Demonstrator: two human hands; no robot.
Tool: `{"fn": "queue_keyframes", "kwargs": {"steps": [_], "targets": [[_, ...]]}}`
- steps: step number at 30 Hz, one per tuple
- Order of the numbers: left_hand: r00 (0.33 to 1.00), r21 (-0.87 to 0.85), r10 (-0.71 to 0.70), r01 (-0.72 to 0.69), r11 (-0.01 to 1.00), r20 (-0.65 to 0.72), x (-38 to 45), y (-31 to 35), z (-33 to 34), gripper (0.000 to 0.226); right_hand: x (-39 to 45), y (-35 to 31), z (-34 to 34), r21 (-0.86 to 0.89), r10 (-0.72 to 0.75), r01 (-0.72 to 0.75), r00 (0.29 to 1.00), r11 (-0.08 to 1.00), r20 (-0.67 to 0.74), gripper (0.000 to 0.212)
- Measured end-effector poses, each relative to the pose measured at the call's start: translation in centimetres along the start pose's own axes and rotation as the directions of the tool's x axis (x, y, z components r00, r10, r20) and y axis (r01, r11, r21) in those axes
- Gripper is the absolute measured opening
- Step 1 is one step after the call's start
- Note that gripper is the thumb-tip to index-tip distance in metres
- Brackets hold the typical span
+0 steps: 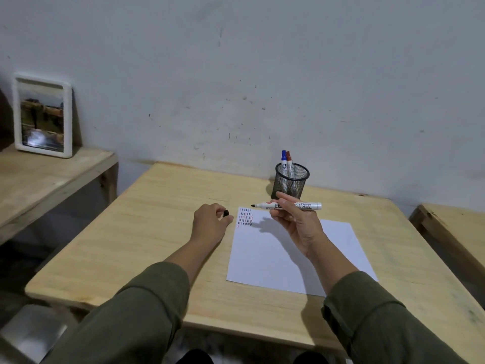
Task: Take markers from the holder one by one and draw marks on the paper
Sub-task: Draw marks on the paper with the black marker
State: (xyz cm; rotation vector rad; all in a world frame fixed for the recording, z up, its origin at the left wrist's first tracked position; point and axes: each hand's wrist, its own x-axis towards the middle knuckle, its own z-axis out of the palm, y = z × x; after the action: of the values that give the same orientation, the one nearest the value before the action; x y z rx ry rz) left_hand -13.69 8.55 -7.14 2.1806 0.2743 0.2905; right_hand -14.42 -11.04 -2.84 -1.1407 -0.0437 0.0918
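now holding the open marker (287, 205) flat in the right hand (298, 227), above the paper (275, 258), near the holder (292, 181). pinching the cap (226, 213) in the left hand (210, 222). could smear ink if tipped down.

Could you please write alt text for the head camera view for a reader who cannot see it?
The right hand holds an uncapped black marker level above the paper, which has short marks in one corner; the left hand holds the cap. A mesh holder behind keeps two markers.
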Motion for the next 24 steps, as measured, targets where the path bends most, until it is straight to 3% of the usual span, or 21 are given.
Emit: {"fn": "queue_keyframes", "kwargs": {"steps": [2, 6, 11, 14, 16, 24], "targets": [[0.999, -0.033, 0.035, -0.036, 0.999, -0.034, -0.5, -0.2, -0.3, 0.039, 0.0, 0.5, 0.0, 0.007, 0.026, -0.026, 1.0, 1.0, 0.008, 0.016], [0.977, -0.059, 0.182, -0.189, 0.98, -0.109, -2.4, -0.8, -1.0, 0.031, 0.0, 1.1, 0.3, 0.006, 0.044, -0.044, 0.999, 0.999, 0.006, 0.015], [0.908, 0.051, 0.416, -0.419, 0.907, 0.059, -4.0, -1.6, -1.6, 0.026, 0.3, 2.0, 0.5, -0.143, -0.019, 0.016, 1.0, 0.99, -0.018, 0.007], [0.896, 0.017, 0.384, -0.398, 0.917, 0.223, -4.2, -1.8, -1.3, 0.03, 0.5, 2.6, 0.6, -0.26, -0.037, 0.029, 0.999, 0.965, -0.024, 0.013], [0.884, 0.083, 0.373, -0.41, 0.908, 0.282, -3.9, -1.9, -1.0, 0.034, 0.8, 2.9, 0.8, -0.311, -0.039, 0.028, 0.999, 0.95, -0.028, 0.014], [0.901, 0.083, 0.335, -0.369, 0.926, 0.275, -3.9, -1.7, -1.0, 0.035, 0.3, 4.3, 1.5, -0.367, 0.002, -0.014, 0.999, 0.93, -0.033, 0.011]]}}
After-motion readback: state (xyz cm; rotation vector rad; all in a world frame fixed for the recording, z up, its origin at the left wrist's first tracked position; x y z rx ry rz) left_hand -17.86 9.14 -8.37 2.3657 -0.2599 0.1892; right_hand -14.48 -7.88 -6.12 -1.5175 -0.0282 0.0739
